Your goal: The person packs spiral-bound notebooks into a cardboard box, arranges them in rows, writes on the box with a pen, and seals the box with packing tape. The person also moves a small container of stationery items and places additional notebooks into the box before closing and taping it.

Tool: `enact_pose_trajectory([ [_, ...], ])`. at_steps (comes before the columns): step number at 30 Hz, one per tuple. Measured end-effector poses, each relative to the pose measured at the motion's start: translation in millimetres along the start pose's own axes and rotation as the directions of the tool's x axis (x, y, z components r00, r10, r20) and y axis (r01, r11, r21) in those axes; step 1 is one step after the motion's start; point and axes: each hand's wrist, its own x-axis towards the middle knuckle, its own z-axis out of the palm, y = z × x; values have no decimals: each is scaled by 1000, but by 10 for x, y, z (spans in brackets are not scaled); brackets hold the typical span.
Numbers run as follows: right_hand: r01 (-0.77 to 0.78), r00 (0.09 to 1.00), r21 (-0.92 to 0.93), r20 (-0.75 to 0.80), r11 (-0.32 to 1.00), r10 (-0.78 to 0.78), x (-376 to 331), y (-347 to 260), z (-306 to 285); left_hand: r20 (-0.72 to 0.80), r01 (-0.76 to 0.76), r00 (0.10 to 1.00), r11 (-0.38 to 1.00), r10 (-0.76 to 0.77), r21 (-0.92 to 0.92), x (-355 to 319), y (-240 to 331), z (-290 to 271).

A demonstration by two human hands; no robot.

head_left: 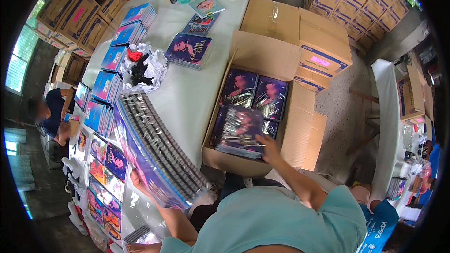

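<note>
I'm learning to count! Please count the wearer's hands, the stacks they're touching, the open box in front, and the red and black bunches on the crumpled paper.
Hands: 2 (left hand, right hand)
Touched: 2 (left stack, right stack)
Open box: 1
Red bunch: 1
Black bunch: 1
Total: 7

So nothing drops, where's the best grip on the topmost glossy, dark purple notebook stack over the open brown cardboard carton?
Probably hold the notebook stack by its right edge, toward the lower corner, from the right, where the right hand is. It lies cover-up; its left edge nears the left side of the carton, leaving fingers less room.
</note>
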Motion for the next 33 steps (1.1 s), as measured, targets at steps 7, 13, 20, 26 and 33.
enact_pose_trajectory([
  [7,67,992,-968,40,241,-116,814,741,-69,-392,266,918,655,50,707,-171,-345,163],
  [13,263,923,-216,341,940,-180,-1075,-1113,209,-437,640,767,523,-470,563,-103,-1549,85],
  [20,344,918,-827,196,444,-346,-698,-936,-296,-468,782,510,163,-722,601,458,-2518,-967],
  [26,258,957,-858,289,-444,-4,-102,-181,-385,-499,-325,697,-847,-515,420,560,-2537,-1665],
  [33,307,949,-766,198,-565,247,227,-94,-124,-430,-279,521,-623,-737,730,658,-2435,-1513],
])
